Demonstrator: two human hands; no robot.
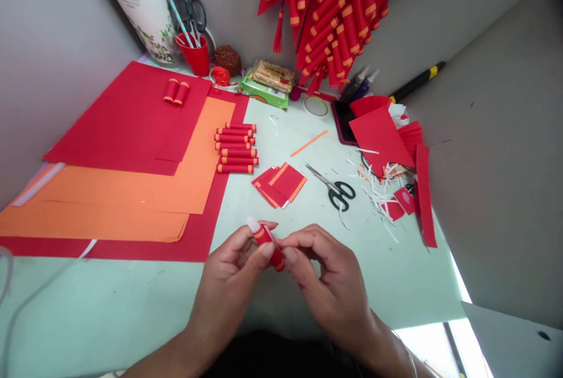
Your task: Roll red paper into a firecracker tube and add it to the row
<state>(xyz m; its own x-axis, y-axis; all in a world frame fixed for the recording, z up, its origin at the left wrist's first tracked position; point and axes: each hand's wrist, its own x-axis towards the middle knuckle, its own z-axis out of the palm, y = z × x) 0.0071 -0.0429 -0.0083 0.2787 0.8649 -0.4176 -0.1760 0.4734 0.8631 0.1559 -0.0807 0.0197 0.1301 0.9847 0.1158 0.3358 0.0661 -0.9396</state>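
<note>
Both my hands meet low in the middle over the pale green table. My left hand pinches a small red paper roll with an orange band and a white end. Closed fingers of my right hand grip the roll's other end. Behind them lie a stack of finished red rolls with orange ends and a small pile of cut red and orange paper pieces.
Large red and orange paper sheets cover the left. Black-handled scissors lie to the right beside paper scraps. At the back stand a red cup of tools, a white tumbler, a tape ring and hanging red rolls.
</note>
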